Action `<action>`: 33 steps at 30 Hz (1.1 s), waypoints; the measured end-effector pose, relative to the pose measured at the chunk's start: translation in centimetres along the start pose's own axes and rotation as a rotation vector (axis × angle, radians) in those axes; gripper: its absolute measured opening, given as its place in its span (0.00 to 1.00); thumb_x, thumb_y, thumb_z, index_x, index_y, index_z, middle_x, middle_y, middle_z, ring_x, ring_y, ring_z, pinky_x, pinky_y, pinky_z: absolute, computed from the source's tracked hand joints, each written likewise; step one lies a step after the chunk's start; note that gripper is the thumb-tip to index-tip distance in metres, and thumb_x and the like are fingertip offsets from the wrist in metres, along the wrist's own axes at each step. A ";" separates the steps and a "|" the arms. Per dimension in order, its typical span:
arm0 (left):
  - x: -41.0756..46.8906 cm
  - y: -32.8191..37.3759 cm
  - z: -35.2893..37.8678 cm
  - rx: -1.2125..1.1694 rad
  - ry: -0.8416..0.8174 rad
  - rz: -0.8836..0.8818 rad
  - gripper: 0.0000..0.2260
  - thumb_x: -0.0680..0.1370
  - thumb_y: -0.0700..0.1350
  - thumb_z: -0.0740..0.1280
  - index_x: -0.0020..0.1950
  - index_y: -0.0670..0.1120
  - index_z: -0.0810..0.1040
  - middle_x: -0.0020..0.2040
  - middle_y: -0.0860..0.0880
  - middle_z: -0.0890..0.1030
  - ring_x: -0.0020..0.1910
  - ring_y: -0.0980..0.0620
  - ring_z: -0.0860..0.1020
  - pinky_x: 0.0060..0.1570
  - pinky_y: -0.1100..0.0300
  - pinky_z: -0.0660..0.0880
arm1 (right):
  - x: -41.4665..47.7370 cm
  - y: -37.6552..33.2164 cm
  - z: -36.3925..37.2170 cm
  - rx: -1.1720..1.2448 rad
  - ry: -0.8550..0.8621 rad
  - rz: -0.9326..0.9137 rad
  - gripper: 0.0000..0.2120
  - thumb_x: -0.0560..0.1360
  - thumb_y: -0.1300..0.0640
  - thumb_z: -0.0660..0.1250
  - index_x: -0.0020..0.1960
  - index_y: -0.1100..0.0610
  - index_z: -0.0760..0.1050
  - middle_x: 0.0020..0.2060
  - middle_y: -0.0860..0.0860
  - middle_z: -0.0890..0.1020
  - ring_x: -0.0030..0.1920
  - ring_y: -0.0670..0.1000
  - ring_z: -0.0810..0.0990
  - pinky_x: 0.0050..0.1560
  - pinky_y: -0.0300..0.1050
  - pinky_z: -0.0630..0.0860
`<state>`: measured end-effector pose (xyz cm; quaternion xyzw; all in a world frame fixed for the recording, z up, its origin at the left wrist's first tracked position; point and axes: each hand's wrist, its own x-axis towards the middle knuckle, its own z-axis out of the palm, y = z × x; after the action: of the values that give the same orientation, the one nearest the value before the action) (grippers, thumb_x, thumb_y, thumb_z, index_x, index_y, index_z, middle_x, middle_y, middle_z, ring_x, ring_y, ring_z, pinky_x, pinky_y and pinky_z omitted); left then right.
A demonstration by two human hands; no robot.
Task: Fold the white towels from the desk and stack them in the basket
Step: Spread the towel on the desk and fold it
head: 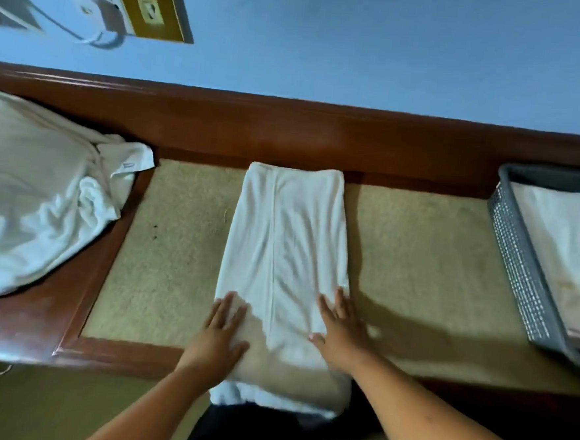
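White terry towel (pixel 284 253), folded into a long narrow strip with a crease line down its middle, lies lengthwise on the bench (pixel 287 133). Under the towel is a beige, coarse-textured pad (pixel 416 263) framed by glossy red-brown wood. The towel's near end droops over the front edge, and its far end sits just short of the raised wooden back rail.

Left hand (pixel 220 331) lies flat on the towel's near-left corner. Its fingers (pixel 224 304) are straight and slightly spread, pressing down and gripping nothing. Right hand (pixel 341 330) lies flat on the towel's near-right edge, fingers (pixel 339 302) also straight and pressing.

Left of the towel, well apart, is a rumpled soft pile of white towels (pixel 32 201). Right of the towel, well apart, is a rectangular grey plastic basket (pixel 519 263) with a perforated wall and flat folded white cloth (pixel 568 246) inside. Bare pad shows on both sides of the towel. Behind the towel is a blue wall (pixel 362 46).
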<state>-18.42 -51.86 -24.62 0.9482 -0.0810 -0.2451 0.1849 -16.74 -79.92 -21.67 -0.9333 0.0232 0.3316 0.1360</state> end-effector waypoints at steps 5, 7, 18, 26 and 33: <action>-9.0 2.0 4.8 -0.459 0.314 -0.203 0.38 0.76 0.52 0.74 0.81 0.50 0.58 0.75 0.40 0.57 0.68 0.44 0.67 0.68 0.51 0.71 | -8.1 1.6 5.8 0.221 0.125 -0.005 0.35 0.79 0.49 0.65 0.81 0.49 0.54 0.81 0.44 0.43 0.79 0.52 0.55 0.74 0.47 0.64; -9.5 4.0 4.7 -0.770 0.368 -0.463 0.45 0.70 0.49 0.80 0.79 0.44 0.57 0.74 0.40 0.58 0.66 0.45 0.68 0.67 0.54 0.69 | -10.3 1.5 7.6 0.349 0.307 0.037 0.27 0.77 0.52 0.69 0.73 0.52 0.67 0.77 0.48 0.59 0.72 0.51 0.67 0.67 0.44 0.69; -11.9 1.9 9.3 -1.096 -0.081 -0.645 0.23 0.67 0.52 0.81 0.57 0.44 0.82 0.48 0.46 0.87 0.48 0.44 0.85 0.55 0.43 0.81 | -9.3 2.1 11.5 1.440 0.050 0.501 0.14 0.72 0.54 0.76 0.54 0.58 0.78 0.51 0.48 0.78 0.56 0.49 0.73 0.57 0.46 0.65; -18.2 0.9 8.7 -1.274 -0.005 -0.580 0.15 0.73 0.45 0.77 0.56 0.40 0.80 0.50 0.42 0.85 0.50 0.43 0.83 0.47 0.49 0.82 | -14.8 2.0 18.7 1.038 -0.084 0.396 0.33 0.75 0.42 0.72 0.70 0.61 0.69 0.67 0.54 0.76 0.62 0.55 0.76 0.58 0.45 0.71; -23.3 0.6 5.9 -1.236 0.077 -0.481 0.08 0.76 0.40 0.75 0.52 0.41 0.80 0.42 0.42 0.85 0.34 0.48 0.84 0.41 0.54 0.77 | -22.1 -0.4 19.6 1.246 0.227 0.402 0.15 0.79 0.47 0.69 0.58 0.57 0.78 0.49 0.51 0.86 0.46 0.51 0.85 0.46 0.46 0.74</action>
<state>-41.60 -48.53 -19.02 0.6673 0.2948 -0.2469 0.6378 -45.93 -75.29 -22.35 -0.6868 0.3982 0.1747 0.5824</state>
